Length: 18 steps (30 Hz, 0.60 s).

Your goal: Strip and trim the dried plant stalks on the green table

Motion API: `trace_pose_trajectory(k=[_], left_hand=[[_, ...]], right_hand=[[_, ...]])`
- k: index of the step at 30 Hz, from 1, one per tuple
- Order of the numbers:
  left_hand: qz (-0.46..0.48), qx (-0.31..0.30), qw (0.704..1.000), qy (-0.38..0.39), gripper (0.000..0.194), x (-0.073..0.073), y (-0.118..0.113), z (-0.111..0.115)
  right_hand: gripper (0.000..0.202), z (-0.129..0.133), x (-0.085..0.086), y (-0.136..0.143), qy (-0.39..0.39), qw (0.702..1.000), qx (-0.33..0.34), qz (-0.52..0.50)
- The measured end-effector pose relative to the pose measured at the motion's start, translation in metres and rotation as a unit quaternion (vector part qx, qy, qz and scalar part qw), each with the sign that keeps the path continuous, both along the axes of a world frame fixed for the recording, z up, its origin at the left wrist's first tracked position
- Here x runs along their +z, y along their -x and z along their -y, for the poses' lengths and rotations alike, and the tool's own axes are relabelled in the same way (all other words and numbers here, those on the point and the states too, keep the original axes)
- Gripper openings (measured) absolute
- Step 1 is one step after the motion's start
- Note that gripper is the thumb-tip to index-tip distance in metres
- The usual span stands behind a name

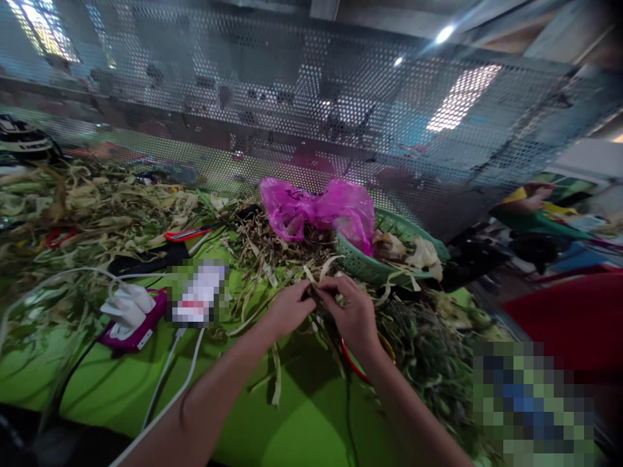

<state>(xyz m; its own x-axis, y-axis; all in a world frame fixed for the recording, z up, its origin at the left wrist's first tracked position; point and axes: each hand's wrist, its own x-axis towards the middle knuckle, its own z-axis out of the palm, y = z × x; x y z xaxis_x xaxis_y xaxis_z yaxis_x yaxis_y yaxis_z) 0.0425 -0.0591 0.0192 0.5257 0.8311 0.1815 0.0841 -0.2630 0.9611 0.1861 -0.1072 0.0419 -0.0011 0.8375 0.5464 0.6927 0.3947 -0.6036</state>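
Observation:
Over the green tabletop (292, 428), my left hand (292, 310) and my right hand (351, 312) meet close together. Both have fingers pinched on pale dried leaf strips (329, 264), whose ends stick up above the fingertips. Exactly how the strips cross or join is hidden by my fingers. More loose strips (276, 383) hang and lie below my left hand. Beneath my right wrist shows part of a thin red and yellow ring (351, 364). Just beyond my hands lies a heap of brown dried strips (263, 250).
A pink plastic bag (316, 207) lies against a green basket (389, 269) holding dried husks. To the left are a blurred phone (199, 295), a purple power strip (131, 331) with white plugs and cables, and a red cutter (187, 232). Greenish stalks (428, 363) pile at right, before a perforated metal screen (272, 117).

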Motion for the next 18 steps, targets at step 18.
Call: trace_pose_trajectory(k=[18], left_hand=[[0.087, -0.025, 0.969, 0.229, 0.029, 0.010, 0.001, 0.004]], right_hand=[[0.018, -0.002, 0.008, -0.001, 0.132, 0.886, 0.038, -0.443]])
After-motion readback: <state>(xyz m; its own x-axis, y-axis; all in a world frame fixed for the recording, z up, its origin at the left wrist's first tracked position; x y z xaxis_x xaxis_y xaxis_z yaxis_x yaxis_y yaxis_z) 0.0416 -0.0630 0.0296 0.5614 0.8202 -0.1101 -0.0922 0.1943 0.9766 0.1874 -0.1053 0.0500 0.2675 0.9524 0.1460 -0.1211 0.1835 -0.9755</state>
